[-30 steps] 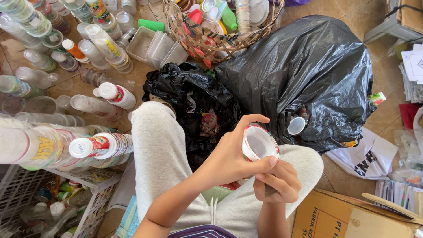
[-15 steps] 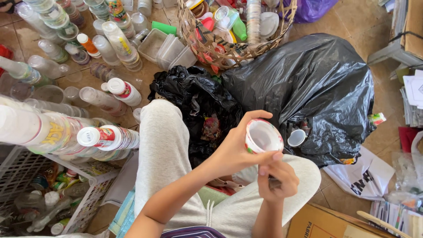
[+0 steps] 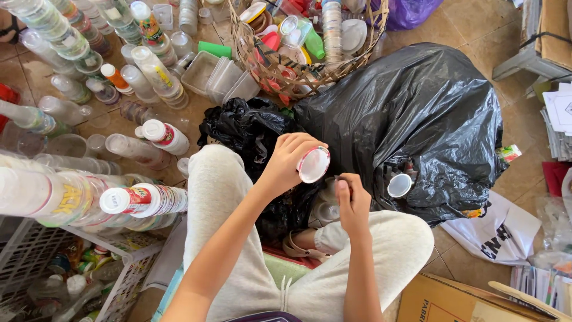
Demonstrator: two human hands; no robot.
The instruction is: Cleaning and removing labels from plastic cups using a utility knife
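My left hand (image 3: 288, 162) is curled around a small white plastic cup (image 3: 314, 164) with a red rim, its open mouth turned toward me. My right hand (image 3: 352, 200) is closed just below and right of the cup, pinching something thin that I cannot make out. Both hands hover over my lap, in light grey trousers (image 3: 226, 203). Right behind them lie a crumpled open black bag (image 3: 244, 128) and a large full black bag (image 3: 417, 113), with a white cup (image 3: 399, 185) poking out of the big bag.
Stacks of nested clear and white cups (image 3: 143, 200) lie across the floor at left. A wicker basket (image 3: 280, 71) of mixed plastic stands at the top. A white crate (image 3: 128, 280) is at lower left, a cardboard box (image 3: 453, 301) at lower right, papers at the right edge.
The view has tilted downward. My left hand has carried the cup slightly up, turning its mouth. My right hand has moved off the cup's rim, down and to the right.
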